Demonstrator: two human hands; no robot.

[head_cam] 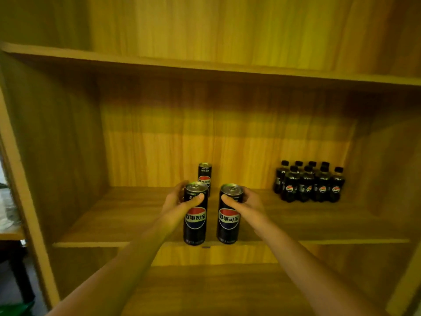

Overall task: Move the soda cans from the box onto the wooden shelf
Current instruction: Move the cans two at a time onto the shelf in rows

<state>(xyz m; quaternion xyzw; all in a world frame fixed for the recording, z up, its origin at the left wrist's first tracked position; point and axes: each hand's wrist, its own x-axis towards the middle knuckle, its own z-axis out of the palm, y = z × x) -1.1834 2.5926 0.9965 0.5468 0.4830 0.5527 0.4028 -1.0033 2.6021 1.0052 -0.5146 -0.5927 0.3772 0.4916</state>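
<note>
Head view. Two tall, slim black aluminium soda cans with a red-white-blue roundel are held upright, one in each hand, at the front edge of the middle board of a yellow-brown wooden shelf unit (319,226). The left hand (180,206) is wrapped around the upper part of the left-hand can (195,215), thumb across the front just under the rim, fingers hidden behind. The right hand (247,205) grips the right-hand can (228,215) in the same manner, thumb on the front near the top. Both cans' bases sit level with the board's front lip; whether they rest on the wood or hang just above it cannot be told. The two cans stand near each other, not touching.

A third black slim can (204,176) stands upright further back on the same board, behind the left-hand can. A cluster of small dark plastic bottles with black caps (309,182) stands at the right rear, well apart from the cans. The box is not in view.

Handling assessment: the tab ends look unopened, so the cans are judged full, moderately heavy and rigid under a side grip. The smooth printed walls may be slippery. The tall, narrow form tips easily, and a high grip gives less control of the base; a hold nearer mid-body would steady placement. Set each base flat before letting go, clear of the edge.
</note>
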